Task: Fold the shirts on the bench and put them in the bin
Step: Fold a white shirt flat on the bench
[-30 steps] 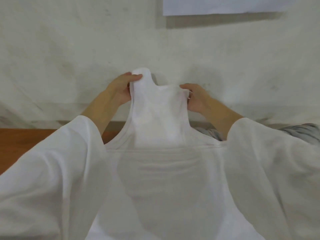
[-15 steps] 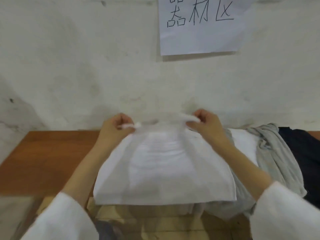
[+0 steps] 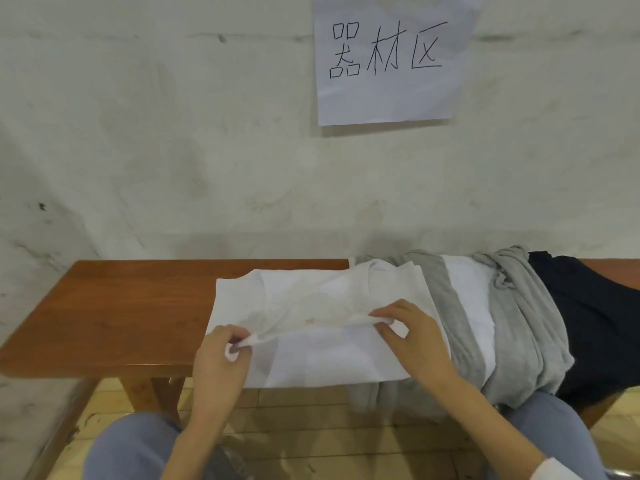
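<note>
White shirt (image 3: 311, 296): part-folded on bench (image 3: 121, 306); left hand (image 3: 221, 356) and right hand (image 3: 412, 337) each pinch one edge. Heaped garments (image 3: 516, 317) await folding; bin unseen.

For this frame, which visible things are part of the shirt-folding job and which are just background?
Job: white shirt, pinched by left hand and right hand; bench; pile of grey, white and dark garments waiting. No bin in view.
Background: paper sign on the wall; tiled floor.
</note>
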A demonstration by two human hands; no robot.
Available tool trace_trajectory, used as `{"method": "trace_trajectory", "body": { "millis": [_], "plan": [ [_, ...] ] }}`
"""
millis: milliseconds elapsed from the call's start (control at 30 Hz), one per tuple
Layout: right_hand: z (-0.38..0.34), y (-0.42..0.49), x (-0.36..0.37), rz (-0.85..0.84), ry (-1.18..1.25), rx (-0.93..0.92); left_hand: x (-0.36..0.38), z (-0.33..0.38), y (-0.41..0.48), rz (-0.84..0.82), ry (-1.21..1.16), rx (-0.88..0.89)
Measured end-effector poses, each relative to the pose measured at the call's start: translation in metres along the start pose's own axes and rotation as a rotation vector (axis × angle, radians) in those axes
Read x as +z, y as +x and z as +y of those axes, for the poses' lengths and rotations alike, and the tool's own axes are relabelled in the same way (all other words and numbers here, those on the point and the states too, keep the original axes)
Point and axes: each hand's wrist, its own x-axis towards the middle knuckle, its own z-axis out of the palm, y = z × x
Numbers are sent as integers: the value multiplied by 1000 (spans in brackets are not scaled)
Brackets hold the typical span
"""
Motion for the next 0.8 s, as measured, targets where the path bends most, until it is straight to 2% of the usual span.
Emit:
{"method": "trace_trajectory", "body": {
  "millis": [67, 167, 233, 333, 433, 500, 600, 667, 733, 800],
  "plan": [
    [6, -15, 6, -23, -35, 0, 3, -9, -11, -46, 76, 43],
    [22, -36, 19, -176, -90, 42, 18, -32, -25, -188, 234, 29],
    [34, -46, 27, -243, -165, 42, 28, -47, -32, -226, 316, 30],
    [42, -53, 33, -251, -253, 14, 38, -62, -37, -228, 382, 44],
    [44, -54, 31, -257, -218, -20, 46, -70, -38, -252, 383, 106],
    [37, -62, 27, -168, -63, 160, 54, -71, -43, -253, 365, 133],
    [34, -73, 29, 91, 394, 691, 72, -48, -55, -185, 262, 161],
    [38, -74, 29, 171, 697, 969, 91, -20, -61, -152, 186, 274],
    [41, -71, 26, 226, 909, 1069, 113, 9, -65, -171, 147, 423],
    [42, -67, 20, 278, 963, 1080, 138, 35, -70, -220, 140, 540]
  ]
}}
